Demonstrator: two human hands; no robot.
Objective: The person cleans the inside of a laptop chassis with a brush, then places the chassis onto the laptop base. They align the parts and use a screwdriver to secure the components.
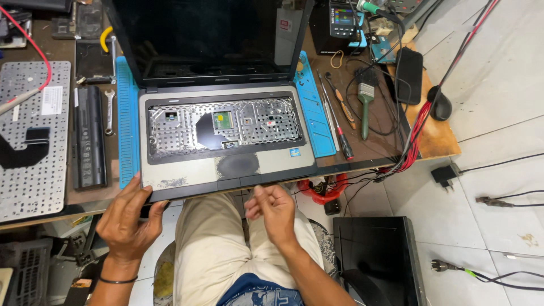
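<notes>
1. The left hand [127, 218] grips the front left corner of the open laptop [226, 141], fingers spread along its edge and thumb tucked under it.
2. The right hand [273, 208] hangs loosely curled just below the laptop's front edge, holding nothing and touching nothing.
3. The laptop sits straight ahead of both hands on a blue mat [129, 130]; its keyboard is out, baring the metal tray.
4. Beyond the left hand lie a black battery [90, 139], a small spanner [109, 110] and the removed keyboard [31, 141].
5. Up and right of the right hand lie screwdrivers [339, 122] and a green brush [365, 105].
</notes>
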